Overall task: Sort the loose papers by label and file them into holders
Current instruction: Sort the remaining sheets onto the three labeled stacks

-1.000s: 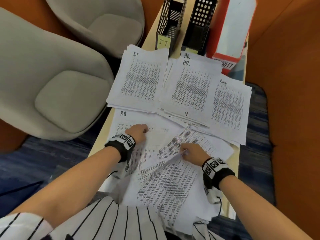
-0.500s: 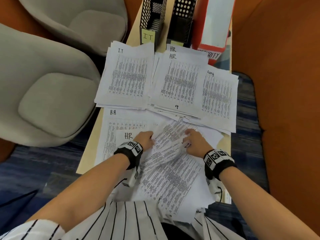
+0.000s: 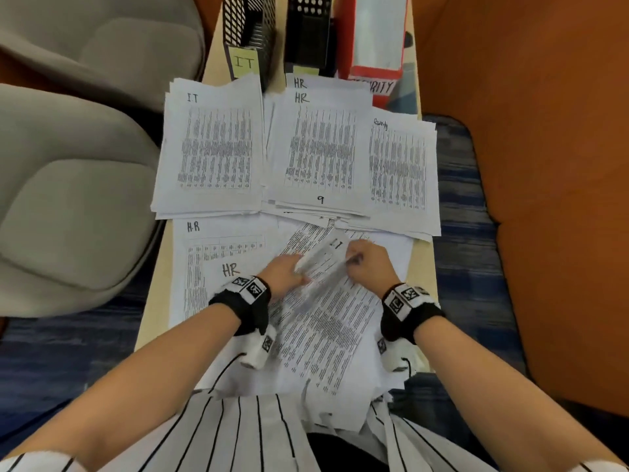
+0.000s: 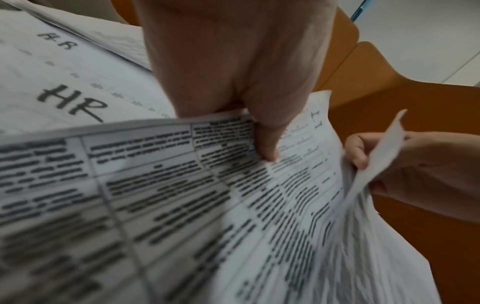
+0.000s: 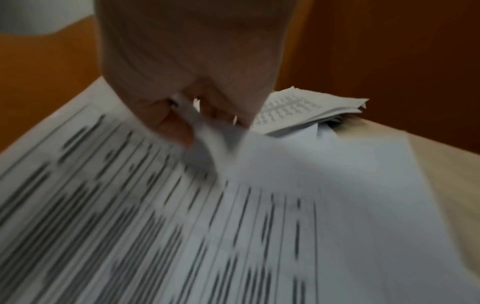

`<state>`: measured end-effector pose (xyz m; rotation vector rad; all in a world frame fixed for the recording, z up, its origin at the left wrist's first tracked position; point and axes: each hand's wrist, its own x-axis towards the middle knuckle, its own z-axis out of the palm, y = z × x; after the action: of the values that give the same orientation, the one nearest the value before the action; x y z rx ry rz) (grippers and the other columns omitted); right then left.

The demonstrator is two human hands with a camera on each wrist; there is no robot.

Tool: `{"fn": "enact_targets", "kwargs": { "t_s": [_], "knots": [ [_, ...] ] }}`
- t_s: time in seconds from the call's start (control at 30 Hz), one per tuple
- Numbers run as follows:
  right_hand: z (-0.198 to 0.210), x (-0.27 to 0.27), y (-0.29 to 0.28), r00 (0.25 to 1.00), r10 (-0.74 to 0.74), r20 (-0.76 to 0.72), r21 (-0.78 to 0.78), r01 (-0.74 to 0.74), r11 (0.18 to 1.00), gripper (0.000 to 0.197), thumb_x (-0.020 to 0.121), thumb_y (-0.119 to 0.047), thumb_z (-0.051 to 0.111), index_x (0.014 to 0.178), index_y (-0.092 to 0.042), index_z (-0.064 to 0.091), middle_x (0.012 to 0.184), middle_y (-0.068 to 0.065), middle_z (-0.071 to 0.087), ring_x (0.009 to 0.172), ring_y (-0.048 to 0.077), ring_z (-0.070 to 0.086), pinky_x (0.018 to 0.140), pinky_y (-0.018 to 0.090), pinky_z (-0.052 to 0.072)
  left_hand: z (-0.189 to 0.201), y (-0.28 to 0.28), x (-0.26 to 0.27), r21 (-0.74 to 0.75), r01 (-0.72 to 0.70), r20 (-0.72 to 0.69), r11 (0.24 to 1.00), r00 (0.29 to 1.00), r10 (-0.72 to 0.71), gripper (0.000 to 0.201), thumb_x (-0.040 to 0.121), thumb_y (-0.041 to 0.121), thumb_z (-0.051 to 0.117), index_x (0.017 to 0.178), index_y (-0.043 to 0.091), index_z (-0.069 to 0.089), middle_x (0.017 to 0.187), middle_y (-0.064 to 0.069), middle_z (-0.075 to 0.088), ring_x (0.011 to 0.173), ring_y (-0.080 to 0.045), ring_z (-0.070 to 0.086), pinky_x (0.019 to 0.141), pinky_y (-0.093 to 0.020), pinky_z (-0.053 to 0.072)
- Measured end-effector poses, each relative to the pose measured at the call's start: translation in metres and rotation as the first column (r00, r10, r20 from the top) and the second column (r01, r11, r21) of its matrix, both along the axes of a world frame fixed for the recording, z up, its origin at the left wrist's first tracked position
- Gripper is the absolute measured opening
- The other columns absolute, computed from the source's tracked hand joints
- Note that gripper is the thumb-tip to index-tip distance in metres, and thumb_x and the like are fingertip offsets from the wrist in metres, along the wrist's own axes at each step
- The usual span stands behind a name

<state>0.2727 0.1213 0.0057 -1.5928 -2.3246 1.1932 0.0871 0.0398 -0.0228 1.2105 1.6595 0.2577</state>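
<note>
Both of your hands work the loose sheets at the lower middle of the frame. Your left hand pinches the edge of a printed sheet between thumb and curled fingers, and your right hand has its grip pinched on a lifted paper corner. Between the two hands a sheet marked IT stands slightly raised. Just left of your left hand lies a sheet marked HR, flat on the surface.

Farther up, three sorted piles sit side by side: the IT pile at left, the HR pile in the middle, and a third pile at right whose label is too small to read.

At the top of the frame stand three holders: a black mesh one tagged IT, a second black one, and a red one with a partly hidden label.
</note>
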Motion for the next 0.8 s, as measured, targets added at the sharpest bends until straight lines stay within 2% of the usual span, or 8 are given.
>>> {"fn": "enact_targets", "kwargs": {
  "t_s": [0.1, 0.27, 0.37, 0.43, 0.47, 0.63, 0.7, 0.8],
  "knots": [
    [0.010, -0.001, 0.020, 0.996, 0.071, 0.061, -0.172, -0.059, 0.983, 0.013, 0.077, -0.001, 0.056, 0.077, -0.010, 0.064, 0.077, -0.001, 0.058, 0.073, 0.017, 0.053, 0.066, 0.024, 0.040, 0.003, 0.003, -0.016, 0.051, -0.244, 0.097, 0.968, 0.966, 0.239, 0.034, 0.095, 0.028, 0.052, 0.123, 0.009, 0.057, 0.118, -0.015, 0.063, 0.104, -0.029, 0.061, 0.095, -0.036, 0.047],
    [0.019, -0.017, 0.034, 0.994, -0.110, 0.014, -0.084, 0.111, 0.990, 0.030, 0.090, -0.019, 0.056, 0.117, -0.008, 0.062, 0.114, 0.007, 0.063, 0.099, 0.025, 0.060, 0.087, 0.033, 0.044, 0.025, 0.001, -0.022, -0.153, -0.248, 0.403, 0.957, 0.868, 0.289, 0.066, 0.088, 0.058, 0.046, 0.143, 0.023, 0.037, 0.145, 0.004, 0.040, 0.133, -0.017, 0.039, 0.111, -0.040, 0.027],
    [0.031, -0.040, 0.049, 0.984, -0.165, -0.065, 0.012, 0.166, 0.986, 0.022, 0.090, -0.020, 0.059, 0.107, -0.006, 0.061, 0.104, 0.017, 0.063, 0.095, 0.027, 0.057, 0.078, 0.031, 0.043, 0.025, 0.003, -0.033, -0.108, 0.041, 0.212, 0.993, 0.977, -0.018, 0.046, 0.084, 0.039, 0.066, 0.124, 0.020, 0.052, 0.113, 0.003, 0.063, 0.100, -0.014, 0.060, 0.094, -0.030, 0.046],
    [0.031, -0.052, 0.058, 0.992, -0.106, -0.075, 0.066, 0.111, 0.992, 0.022, 0.088, -0.015, 0.057, 0.109, -0.010, 0.059, 0.101, 0.013, 0.065, 0.088, 0.024, 0.058, 0.074, 0.029, 0.043, 0.023, 0.008, -0.050, -0.117, 0.039, 0.019, 0.992, 0.999, -0.037, 0.009, 0.088, 0.018, 0.062, 0.085, 0.015, 0.054, 0.077, 0.001, 0.055, 0.066, -0.012, 0.052, 0.066, -0.024, 0.046],
    [0.026, -0.056, 0.062, 0.995, -0.085, -0.060, 0.108, 0.091, 0.990, 0.030, 0.087, -0.013, 0.056, 0.116, -0.014, 0.057, 0.105, 0.011, 0.064, 0.092, 0.024, 0.057, 0.078, 0.033, 0.046, 0.022, 0.011, -0.062, -0.100, -0.030, -0.010, 0.995, 1.000, 0.030, 0.018, 0.088, 0.012, 0.058, 0.074, 0.015, 0.047, 0.070, 0.000, 0.049, 0.060, -0.014, 0.046, 0.059, -0.024, 0.041],
    [0.007, -0.059, 0.057, 0.980, 0.116, 0.159, 0.054, -0.126, 0.991, 0.059, 0.085, -0.016, 0.062, 0.138, -0.016, 0.036, 0.118, 0.010, 0.053, 0.103, 0.026, 0.057, 0.087, 0.037, 0.050, 0.047, 0.032, -0.137, 0.153, -0.585, -0.048, 0.796, 0.800, 0.598, 0.015, 0.086, 0.006, 0.051, 0.074, 0.013, 0.055, 0.075, -0.009, 0.058, 0.076, -0.025, 0.054, 0.069, -0.032, 0.043],
    [-0.007, -0.057, 0.048, 0.894, 0.336, 0.296, -0.160, -0.301, 0.940, 0.083, 0.079, -0.021, 0.074, 0.146, -0.026, 0.026, 0.138, 0.010, 0.044, 0.118, 0.027, 0.053, 0.097, 0.035, 0.046, 0.049, 0.046, -0.181, 0.228, -0.680, -0.111, 0.697, 0.694, 0.712, 0.016, 0.083, 0.006, 0.051, 0.096, 0.003, 0.060, 0.098, -0.021, 0.064, 0.093, -0.035, 0.061, 0.082, -0.043, 0.050],
    [-0.030, -0.054, 0.042, 0.709, 0.500, 0.498, -0.293, -0.404, 0.866, 0.125, 0.060, -0.034, 0.089, 0.145, -0.055, 0.000, 0.159, 0.014, 0.004, 0.139, 0.042, 0.029, 0.109, 0.057, 0.034, 0.049, 0.063, -0.234, 0.235, -0.688, -0.248, 0.687, 0.641, 0.727, 0.032, 0.084, 0.006, 0.049, 0.114, -0.003, 0.055, 0.116, -0.027, 0.061, 0.105, -0.042, 0.060, 0.090, -0.048, 0.051]
  ]
}}
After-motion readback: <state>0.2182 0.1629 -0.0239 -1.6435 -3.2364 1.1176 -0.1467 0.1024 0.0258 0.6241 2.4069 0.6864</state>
